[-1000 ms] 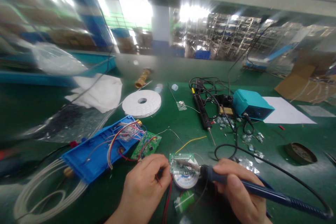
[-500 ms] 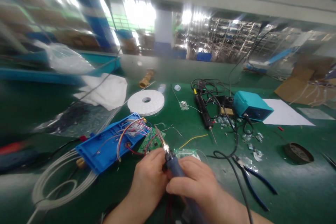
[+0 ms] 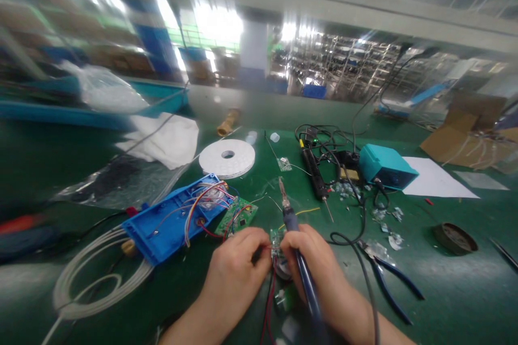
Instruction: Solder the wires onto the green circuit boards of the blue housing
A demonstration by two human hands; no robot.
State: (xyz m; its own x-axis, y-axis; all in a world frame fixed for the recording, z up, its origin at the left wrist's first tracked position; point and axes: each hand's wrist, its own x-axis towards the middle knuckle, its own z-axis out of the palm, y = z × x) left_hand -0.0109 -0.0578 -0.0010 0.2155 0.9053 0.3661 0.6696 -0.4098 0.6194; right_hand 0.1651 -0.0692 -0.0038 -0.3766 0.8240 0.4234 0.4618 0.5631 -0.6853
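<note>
Small circuit board (image 3: 276, 242) at 6 o'clock; left hand (image 3: 234, 264) pinches thin wire (image 3: 265, 247) at its edge, right hand (image 3: 311, 264) clenches soldering iron (image 3: 290, 221); risk: wire slips, hot tip nears fingers

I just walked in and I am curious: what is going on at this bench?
A person is working with bare hands at a green-matted bench. The right hand holds a blue-handled soldering iron, its tip pointing away from the board and touching nothing. The left hand is at the edge of a small green circuit board, between the hands. Nearby, coloured wires run from a blue plastic housing to a second green circuit board.
</note>
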